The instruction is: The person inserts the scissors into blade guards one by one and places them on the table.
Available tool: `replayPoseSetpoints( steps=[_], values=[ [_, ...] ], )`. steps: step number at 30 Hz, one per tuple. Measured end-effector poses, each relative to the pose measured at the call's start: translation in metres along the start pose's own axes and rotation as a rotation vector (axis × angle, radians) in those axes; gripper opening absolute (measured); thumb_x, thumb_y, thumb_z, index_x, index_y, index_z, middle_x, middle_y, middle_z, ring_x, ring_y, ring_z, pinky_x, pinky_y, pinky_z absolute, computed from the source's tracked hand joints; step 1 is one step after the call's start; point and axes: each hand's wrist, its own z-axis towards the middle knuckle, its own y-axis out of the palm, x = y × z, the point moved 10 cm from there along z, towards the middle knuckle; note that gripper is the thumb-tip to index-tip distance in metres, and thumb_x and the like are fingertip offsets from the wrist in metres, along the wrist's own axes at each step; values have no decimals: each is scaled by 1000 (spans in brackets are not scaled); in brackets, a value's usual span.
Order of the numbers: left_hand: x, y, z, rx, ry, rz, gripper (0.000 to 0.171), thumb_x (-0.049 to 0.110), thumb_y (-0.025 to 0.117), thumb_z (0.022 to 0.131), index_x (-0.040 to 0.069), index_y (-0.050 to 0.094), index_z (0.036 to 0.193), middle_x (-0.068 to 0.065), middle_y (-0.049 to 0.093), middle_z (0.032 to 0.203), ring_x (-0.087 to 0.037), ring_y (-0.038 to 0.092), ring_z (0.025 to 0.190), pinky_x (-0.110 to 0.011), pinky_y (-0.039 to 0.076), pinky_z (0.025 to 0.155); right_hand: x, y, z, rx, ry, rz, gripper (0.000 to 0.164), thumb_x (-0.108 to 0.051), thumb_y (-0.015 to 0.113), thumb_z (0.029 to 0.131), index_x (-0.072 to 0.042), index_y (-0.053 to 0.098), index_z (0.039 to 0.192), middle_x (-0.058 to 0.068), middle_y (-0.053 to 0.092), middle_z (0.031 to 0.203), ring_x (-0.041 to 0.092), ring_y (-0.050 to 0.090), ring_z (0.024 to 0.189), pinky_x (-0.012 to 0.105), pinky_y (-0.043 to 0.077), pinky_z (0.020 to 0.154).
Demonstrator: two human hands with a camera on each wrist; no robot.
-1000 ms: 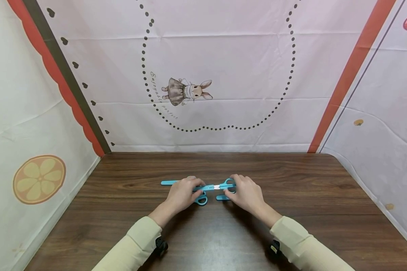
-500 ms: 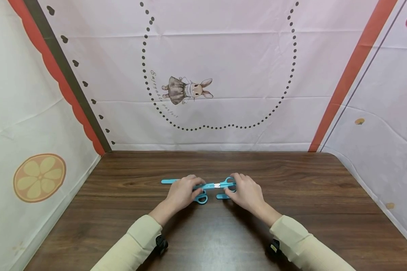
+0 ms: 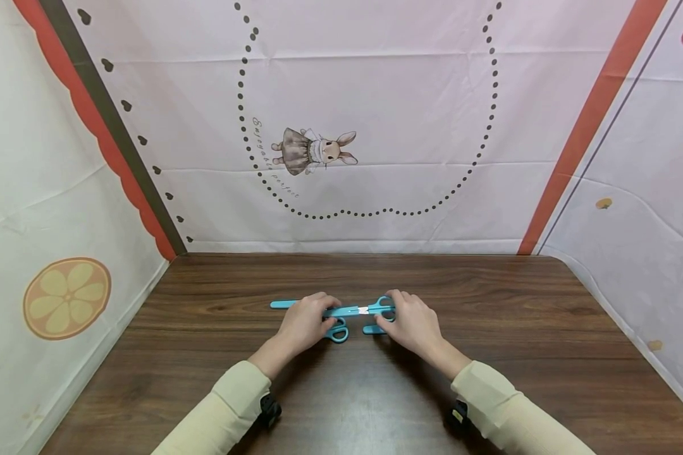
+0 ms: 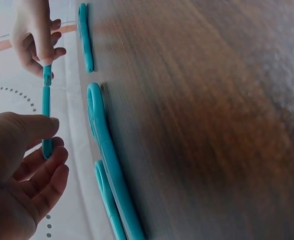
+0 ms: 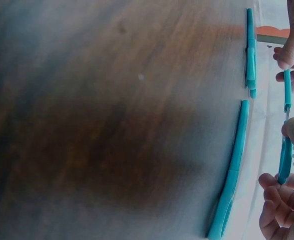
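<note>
A pair of light-blue scissors [image 3: 384, 308] is held level above the table between both hands. My left hand [image 3: 306, 322] pinches the blue blade sheath [image 4: 46, 102] between thumb and fingers. My right hand [image 3: 414, 321] pinches the handles [image 5: 285, 159] at the other end. A short stretch of silvery metal [image 3: 363, 310] shows between sheath and handles. Below my left hand, more blue scissors [image 3: 337, 333] lie on the table, partly hidden by it; the left wrist view shows two pairs close together. Under my right hand lies another blue pair [image 5: 232, 175], mostly covered in the head view.
The dark wood-grain table [image 3: 341, 398] reaches back to a printed cloth [image 3: 375, 114] hanging behind it, with more cloth along both sides. Each wrist carries a small black camera, such as the left one [image 3: 270, 409].
The head view has shifted slightly. Both hands and the scissors between them keep nearly the same place, with the same grips.
</note>
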Motion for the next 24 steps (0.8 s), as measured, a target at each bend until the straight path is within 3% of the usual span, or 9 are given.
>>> replayPoseSetpoints(
  steps=[7,16,24],
  values=[
    [-3,-2,-1,22,-15,-34,16,15,71,80,13,69,96,2,65,94,-7,60,75,-25,49,64,2,1,0,-11,17,2,47,-43,66,76,-11,61,111,3,64,89,18,60,76,32,47,52],
    [-5,-2,-1,47,-16,-53,15,16,72,80,14,70,95,3,67,90,-3,56,66,-19,44,57,2,1,0,-5,19,4,47,-43,67,76,-11,61,111,2,65,89,18,60,76,32,47,52],
    [-6,-2,-1,48,-25,-55,14,16,71,80,14,69,94,3,67,91,-3,57,68,-19,45,59,1,2,-1,-3,22,9,47,-43,67,76,-12,60,111,2,65,86,16,59,72,29,44,48]
  ],
)
